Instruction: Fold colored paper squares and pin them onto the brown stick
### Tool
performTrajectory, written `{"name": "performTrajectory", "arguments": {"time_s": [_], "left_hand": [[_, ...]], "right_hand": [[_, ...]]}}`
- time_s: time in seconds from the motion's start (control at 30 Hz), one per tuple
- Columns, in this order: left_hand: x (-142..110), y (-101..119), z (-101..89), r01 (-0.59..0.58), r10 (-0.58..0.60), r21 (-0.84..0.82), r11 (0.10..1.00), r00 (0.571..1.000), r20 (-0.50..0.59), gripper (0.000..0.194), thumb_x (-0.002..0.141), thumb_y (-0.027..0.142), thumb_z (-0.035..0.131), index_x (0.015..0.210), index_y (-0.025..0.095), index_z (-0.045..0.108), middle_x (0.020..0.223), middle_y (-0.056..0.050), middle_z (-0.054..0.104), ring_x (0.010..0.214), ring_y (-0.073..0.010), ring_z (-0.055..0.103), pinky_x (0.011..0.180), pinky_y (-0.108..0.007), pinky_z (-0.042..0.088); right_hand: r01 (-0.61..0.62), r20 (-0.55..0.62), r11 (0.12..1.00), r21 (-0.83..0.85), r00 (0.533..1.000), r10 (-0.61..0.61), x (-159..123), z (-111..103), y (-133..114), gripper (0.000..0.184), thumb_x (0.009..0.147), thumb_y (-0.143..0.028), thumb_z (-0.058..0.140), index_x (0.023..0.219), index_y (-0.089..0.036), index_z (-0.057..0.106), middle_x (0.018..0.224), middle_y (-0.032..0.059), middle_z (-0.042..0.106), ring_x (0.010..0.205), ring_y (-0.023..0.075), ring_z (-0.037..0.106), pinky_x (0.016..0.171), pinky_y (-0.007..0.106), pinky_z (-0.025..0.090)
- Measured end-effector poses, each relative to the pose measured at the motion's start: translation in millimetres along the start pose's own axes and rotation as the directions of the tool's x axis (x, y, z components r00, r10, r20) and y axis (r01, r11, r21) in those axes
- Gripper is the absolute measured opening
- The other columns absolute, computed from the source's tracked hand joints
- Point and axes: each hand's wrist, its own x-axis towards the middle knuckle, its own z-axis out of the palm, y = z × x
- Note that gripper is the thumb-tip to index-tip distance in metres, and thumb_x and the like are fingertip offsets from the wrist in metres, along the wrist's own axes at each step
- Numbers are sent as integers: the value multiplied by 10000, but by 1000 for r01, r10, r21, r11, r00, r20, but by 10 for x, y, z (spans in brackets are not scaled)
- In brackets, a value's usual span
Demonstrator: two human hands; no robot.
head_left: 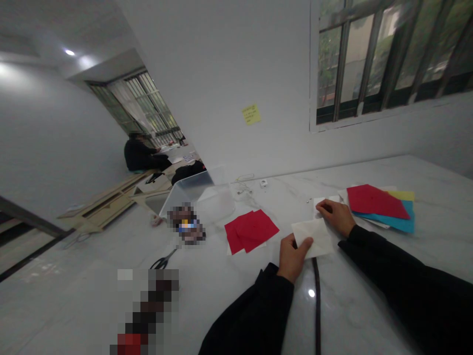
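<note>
Left grip (293,257): clamped on white paper sheet (313,238) | right grip (334,217): apart, fingertips on smaller white paper (322,203), just past sheet | red paper squares (252,230): left of left grip | coloured paper pile (380,209): right of right grip, on bench (373,180)

The off-white paper sheet (314,239) near the middle is plain, and the table top (369,172) is white with faint grey veining. To its left lie solid red paper squares (252,229); to its right, a red sheet (375,201) overlaps a teal sheet (397,222) and a yellow sheet (402,195). The sleeves (384,276) are plain black; a pale yellow sticky note (251,114) sits on the far white wall (207,88).
</note>
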Motion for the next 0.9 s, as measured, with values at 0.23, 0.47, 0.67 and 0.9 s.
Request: {"name": "performTrajectory", "arguments": {"time_s": [0.23,0.47,0.67,0.9], "left_hand": [[-7,1,-1,-7,7,18,1000,1000,-1,384,727,401,768,963,98,753,993,-139,761,868,-260,702,775,-344,539],[21,-25,-12,-22,22,22,1000,1000,3,426,723,442,772,986,107,747,1010,-140,755,898,-258,696,809,-348,536],[27,-19,-16,-14,13,17,1000,1000,8,435,737,456,768,995,106,743,999,-129,756,882,-247,691,789,-334,528],[78,14,-4,24,-23,33,999,999,-31,425,698,450,798,943,104,762,981,-124,760,854,-243,689,777,-331,520]], "right_hand": [[-34,28,997,70,999,32,-503,-247,-141,251,877,-446,541,849,-239,682,834,40,748,761,245,701,715,364,526],[-74,121,994,84,991,63,-843,-453,-283,278,870,-527,577,862,-282,710,837,9,754,749,245,700,697,360,524],[-174,155,970,169,977,148,-824,-484,-278,304,838,-546,627,845,-261,732,752,19,750,702,253,701,684,372,519],[-271,173,823,500,962,211,-796,-465,-359,303,792,-483,708,936,-217,723,815,49,769,765,244,729,747,383,575]]}}
